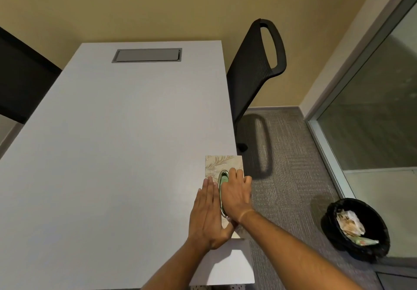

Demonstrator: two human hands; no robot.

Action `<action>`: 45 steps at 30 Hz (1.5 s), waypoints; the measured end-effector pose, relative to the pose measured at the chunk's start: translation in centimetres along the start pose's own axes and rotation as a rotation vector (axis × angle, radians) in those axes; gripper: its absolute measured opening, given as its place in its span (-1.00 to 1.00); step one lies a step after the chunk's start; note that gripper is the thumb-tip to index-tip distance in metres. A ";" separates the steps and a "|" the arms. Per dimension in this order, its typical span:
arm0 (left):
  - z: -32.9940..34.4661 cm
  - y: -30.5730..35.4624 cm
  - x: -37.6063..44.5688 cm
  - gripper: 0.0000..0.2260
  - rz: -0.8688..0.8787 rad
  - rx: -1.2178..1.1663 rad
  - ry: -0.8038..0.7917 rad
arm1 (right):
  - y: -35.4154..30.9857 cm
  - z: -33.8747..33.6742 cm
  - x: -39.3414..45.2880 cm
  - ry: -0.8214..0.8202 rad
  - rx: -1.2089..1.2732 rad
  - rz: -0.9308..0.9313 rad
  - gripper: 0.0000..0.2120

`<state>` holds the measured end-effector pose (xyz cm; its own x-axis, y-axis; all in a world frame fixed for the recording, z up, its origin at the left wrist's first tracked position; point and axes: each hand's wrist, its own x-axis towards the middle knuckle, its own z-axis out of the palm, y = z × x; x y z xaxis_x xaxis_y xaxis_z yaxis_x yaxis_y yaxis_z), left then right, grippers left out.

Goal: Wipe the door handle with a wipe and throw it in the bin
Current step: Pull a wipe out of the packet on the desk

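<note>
A tissue box (220, 165) with a beige leaf-patterned top sits at the right edge of the white table (112, 143), lower centre-right of the frame, its right side at or slightly past the table's edge. The left hand (206, 213) lies flat along the box's left side, fingers straight and pressed together, gripping nothing; in my judgement it is placed there to steady the light box so that it does not lift or slide when a sheet is drawn. The right hand (235, 193) rests over the oval opening (223, 180), whose metallic rim and pale green interior show beside the knuckles; the fingers curl downward into or over the slot, and whether they have caught a wipe cannot be told, as the fingertips are hidden. No wipe is visible free of the box. The bin (358, 228), lined in black and already holding crumpled paper, stands on the grey carpet at lower right, well apart from the table and beside a glass partition (379, 109). A black mesh chair (255, 68) stands by the table's right side, upper centre-right. No door handle can be identified in this view. Assessment: the task is at its first step, obtaining the wipe; wiping and disposal are not yet done.
</note>
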<state>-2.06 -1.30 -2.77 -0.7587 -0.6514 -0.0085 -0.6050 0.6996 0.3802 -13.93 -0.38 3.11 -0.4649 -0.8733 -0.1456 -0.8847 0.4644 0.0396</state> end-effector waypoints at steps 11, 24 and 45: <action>-0.4 0.1 0.0 -0.09 0.018 -0.012 -0.012 | 3.0 0.6 -0.5 -0.009 0.241 -0.079 -0.79; -0.8 0.2 0.0 -0.05 -0.002 0.052 -0.054 | 8.1 -3.9 -0.8 -0.302 1.311 -0.026 -0.78; -0.2 0.1 0.0 -0.05 -0.005 0.087 -0.035 | 7.7 -4.4 -0.6 -0.285 2.034 0.490 -0.83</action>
<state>-2.10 -1.34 -2.53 -0.7628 -0.6452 -0.0432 -0.6262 0.7203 0.2984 -20.60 3.08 7.88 -0.4009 -0.7100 -0.5789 0.6409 0.2342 -0.7310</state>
